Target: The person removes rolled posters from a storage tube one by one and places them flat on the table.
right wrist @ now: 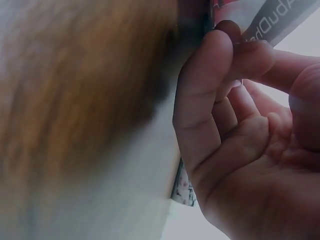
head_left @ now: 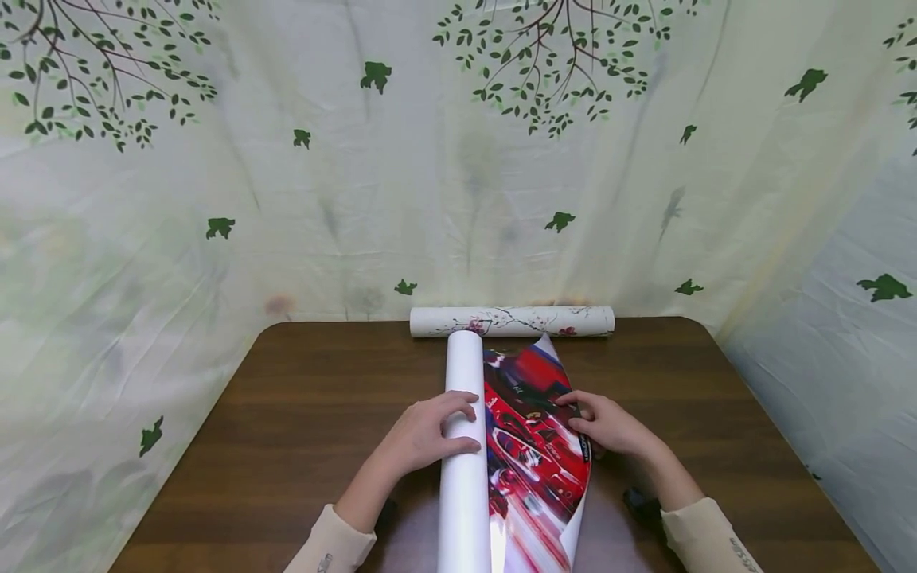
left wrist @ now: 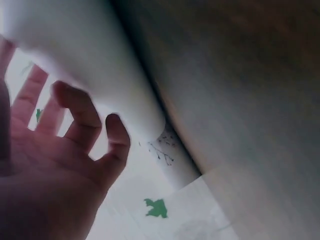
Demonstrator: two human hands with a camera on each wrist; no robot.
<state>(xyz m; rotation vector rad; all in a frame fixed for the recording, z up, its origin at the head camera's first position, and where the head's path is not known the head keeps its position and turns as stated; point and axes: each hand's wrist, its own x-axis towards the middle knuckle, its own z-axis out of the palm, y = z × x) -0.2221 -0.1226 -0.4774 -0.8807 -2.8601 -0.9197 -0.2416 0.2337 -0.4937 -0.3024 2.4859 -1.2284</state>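
A glossy poster (head_left: 533, 446) printed with red racing cars lies partly unrolled, its right edge lifted and curling. Along its left side runs the rolled part, a white tube (head_left: 464, 509) pointing away from me. My left hand (head_left: 430, 430) lies over this tube, thumb and fingers spread apart and loosely bent on its top. The left wrist view shows these bent fingers (left wrist: 77, 117) beside the white roll (left wrist: 95, 55). At the poster's right edge, my right hand (head_left: 609, 423) pinches the sheet. In the right wrist view, thumb and fingertips (right wrist: 217, 50) meet at the lettered edge (right wrist: 277, 22).
A second white roll (head_left: 512, 321) with a blossom-branch print lies crosswise at the table's far edge, just beyond the tube's end. The brown wooden table (head_left: 344, 382) backs onto a leaf-printed curtain (head_left: 322, 215). A dark object (head_left: 640, 503) sits by the right wrist.
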